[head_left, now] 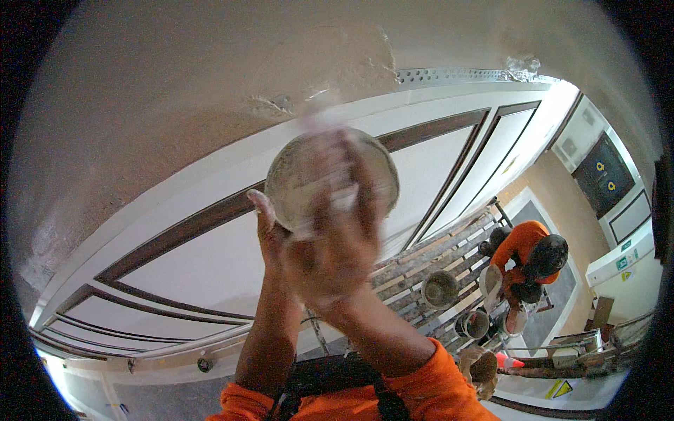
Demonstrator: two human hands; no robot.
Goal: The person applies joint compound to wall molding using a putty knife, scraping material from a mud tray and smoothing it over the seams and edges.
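Note:
My left hand [268, 228] holds a round, shallow bowl [284, 179] smeared with grey-beige plaster. Its thumb sticks up along the bowl's left side, while the other fingers are hidden. My right hand [340, 245] crosses in front of the bowl, and motion smears its fingers. Whether it grips a tool cannot be made out; a pale blur and a thin glint lie beyond it by the plastered edge. Above the bowl spreads a rough plastered surface [337, 63]. Along its edge, to the right, runs a perforated metal strip [456, 75] with a wet plaster lump.
Below right, a person in orange [523, 252] bends over buckets on a slatted plank platform [404, 284]. A round tub [440, 289] and a bucket [472, 324] stand there. White panels with dark trim [189, 217] lie behind my hands. An orange cone [509, 362] is lower right.

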